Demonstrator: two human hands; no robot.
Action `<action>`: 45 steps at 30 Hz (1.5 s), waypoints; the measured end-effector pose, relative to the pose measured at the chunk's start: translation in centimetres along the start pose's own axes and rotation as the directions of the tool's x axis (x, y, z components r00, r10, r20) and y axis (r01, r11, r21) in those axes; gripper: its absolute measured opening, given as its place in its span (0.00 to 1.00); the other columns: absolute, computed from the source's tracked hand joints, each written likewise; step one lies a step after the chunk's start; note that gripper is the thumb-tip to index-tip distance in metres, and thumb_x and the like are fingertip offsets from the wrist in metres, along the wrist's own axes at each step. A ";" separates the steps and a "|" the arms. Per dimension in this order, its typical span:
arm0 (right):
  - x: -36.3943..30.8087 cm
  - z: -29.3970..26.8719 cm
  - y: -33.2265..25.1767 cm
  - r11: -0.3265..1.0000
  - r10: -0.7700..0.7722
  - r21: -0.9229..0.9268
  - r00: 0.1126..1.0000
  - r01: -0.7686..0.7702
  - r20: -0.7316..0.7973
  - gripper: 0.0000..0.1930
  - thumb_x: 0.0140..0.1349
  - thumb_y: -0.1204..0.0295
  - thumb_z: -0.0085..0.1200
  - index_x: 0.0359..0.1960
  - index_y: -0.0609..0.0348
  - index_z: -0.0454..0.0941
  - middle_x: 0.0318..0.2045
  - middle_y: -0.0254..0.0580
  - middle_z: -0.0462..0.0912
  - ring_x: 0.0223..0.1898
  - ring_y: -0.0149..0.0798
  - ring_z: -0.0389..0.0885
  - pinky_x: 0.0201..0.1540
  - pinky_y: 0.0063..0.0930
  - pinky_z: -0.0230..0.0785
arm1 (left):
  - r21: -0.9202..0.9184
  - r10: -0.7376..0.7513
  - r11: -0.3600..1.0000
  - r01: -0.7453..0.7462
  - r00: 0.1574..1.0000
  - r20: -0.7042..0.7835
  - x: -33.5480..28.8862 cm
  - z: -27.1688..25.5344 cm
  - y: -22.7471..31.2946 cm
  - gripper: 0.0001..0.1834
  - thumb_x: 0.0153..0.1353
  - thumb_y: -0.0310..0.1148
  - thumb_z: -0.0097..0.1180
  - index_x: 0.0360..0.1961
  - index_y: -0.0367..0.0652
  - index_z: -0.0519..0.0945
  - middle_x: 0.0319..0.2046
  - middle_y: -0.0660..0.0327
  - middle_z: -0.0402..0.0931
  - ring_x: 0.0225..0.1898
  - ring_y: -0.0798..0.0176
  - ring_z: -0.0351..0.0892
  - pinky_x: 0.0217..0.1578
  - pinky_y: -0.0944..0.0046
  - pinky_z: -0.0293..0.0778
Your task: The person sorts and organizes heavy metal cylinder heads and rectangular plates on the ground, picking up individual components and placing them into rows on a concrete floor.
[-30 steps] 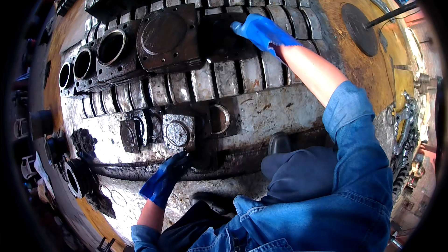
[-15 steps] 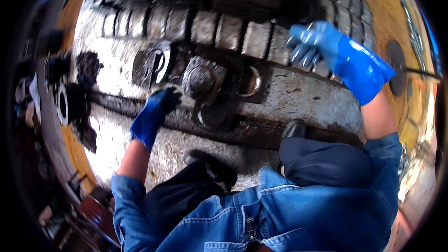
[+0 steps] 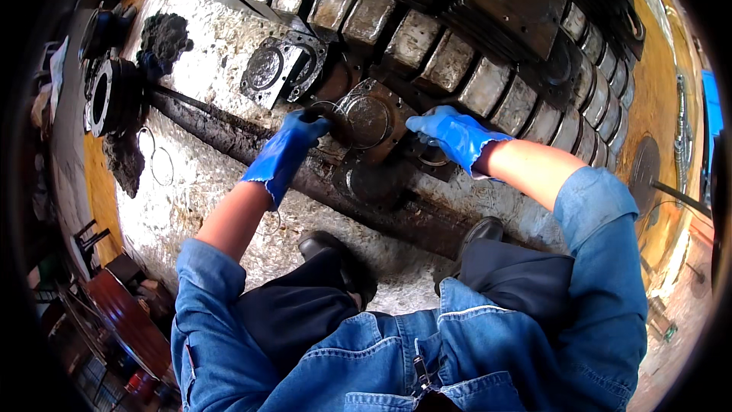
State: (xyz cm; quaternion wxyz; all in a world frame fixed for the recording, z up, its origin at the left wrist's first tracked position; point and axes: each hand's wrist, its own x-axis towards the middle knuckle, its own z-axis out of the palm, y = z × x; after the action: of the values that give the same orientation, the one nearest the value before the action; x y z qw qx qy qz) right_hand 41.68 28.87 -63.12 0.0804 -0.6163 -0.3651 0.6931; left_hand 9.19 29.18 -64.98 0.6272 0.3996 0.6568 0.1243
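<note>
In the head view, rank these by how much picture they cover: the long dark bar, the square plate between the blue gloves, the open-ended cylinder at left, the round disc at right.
1. Long dark bar
2. Square plate and open-ended cylinder: too close to rank surely
3. Round disc, seen slanted

Sq. plate [image 3: 370, 120] btwn L fingers [image 3: 313, 125] & R fingers [image 3: 425, 125], block row [image 3: 412, 42] behind, bar [image 3: 217, 128] in front
</note>
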 end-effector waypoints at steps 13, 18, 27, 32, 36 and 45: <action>2.8 6.1 -2.8 0.806 -0.137 0.592 0.964 -0.026 0.229 0.29 0.56 0.66 0.70 0.57 0.50 0.70 0.56 0.38 0.78 0.58 0.38 0.75 0.55 0.41 0.72 | -0.158 0.004 0.987 -0.008 1.000 -0.024 3.8 1.1 -5.9 0.18 0.58 0.23 0.61 0.51 0.39 0.82 0.39 0.58 0.85 0.40 0.62 0.83 0.42 0.61 0.80; 6.0 9.2 -2.9 0.981 -0.167 -0.136 0.963 0.140 -0.211 0.51 0.45 0.55 0.74 0.66 0.72 0.60 0.60 0.58 0.74 0.61 0.47 0.74 0.62 0.38 0.67 | -0.424 -0.049 0.904 0.056 0.998 0.027 4.3 0.8 -6.5 0.22 0.61 0.19 0.56 0.58 0.37 0.77 0.41 0.55 0.84 0.41 0.56 0.85 0.39 0.56 0.84; -6.3 9.1 -10.9 0.637 -0.382 -0.721 0.924 0.272 0.011 0.28 0.55 0.61 0.61 0.56 0.57 0.71 0.47 0.55 0.79 0.49 0.51 0.81 0.51 0.42 0.72 | -0.314 -0.124 0.935 0.161 0.983 0.135 -0.9 1.7 -1.2 0.23 0.60 0.30 0.64 0.57 0.38 0.77 0.37 0.57 0.85 0.29 0.65 0.84 0.29 0.68 0.80; -12.9 1.2 -11.4 0.712 -0.331 -0.638 0.941 0.294 0.064 0.23 0.54 0.62 0.61 0.48 0.62 0.73 0.33 0.44 0.80 0.36 0.38 0.80 0.40 0.34 0.73 | -0.527 -0.202 0.820 0.221 0.975 0.094 -1.6 0.4 -5.0 0.19 0.66 0.24 0.55 0.58 0.31 0.73 0.41 0.44 0.84 0.29 0.57 0.85 0.27 0.66 0.80; -16.3 -6.8 -8.1 0.785 -0.391 -0.595 0.883 0.172 -0.261 0.25 0.54 0.59 0.64 0.48 0.64 0.75 0.34 0.42 0.80 0.36 0.32 0.76 0.40 0.31 0.71 | -0.261 -0.138 0.942 0.209 0.954 0.266 -1.8 0.0 -4.1 0.25 0.67 0.31 0.56 0.62 0.33 0.71 0.46 0.54 0.84 0.39 0.64 0.85 0.37 0.69 0.80; -15.5 -23.5 1.1 0.736 -0.230 0.226 0.550 0.638 -0.803 0.22 0.59 0.77 0.63 0.55 0.73 0.74 0.45 0.49 0.84 0.47 0.41 0.82 0.56 0.35 0.73 | 0.203 0.577 0.676 -0.709 0.680 0.452 0.8 0.6 -7.4 0.18 0.70 0.36 0.52 0.58 0.43 0.74 0.45 0.51 0.84 0.39 0.57 0.85 0.36 0.62 0.80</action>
State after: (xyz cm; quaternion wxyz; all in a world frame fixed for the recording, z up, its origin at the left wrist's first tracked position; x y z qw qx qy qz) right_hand 67.03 28.90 -50.80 0.5497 -0.6804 -0.2569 0.4109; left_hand 7.09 24.76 -70.57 0.5620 0.7317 0.3578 0.1440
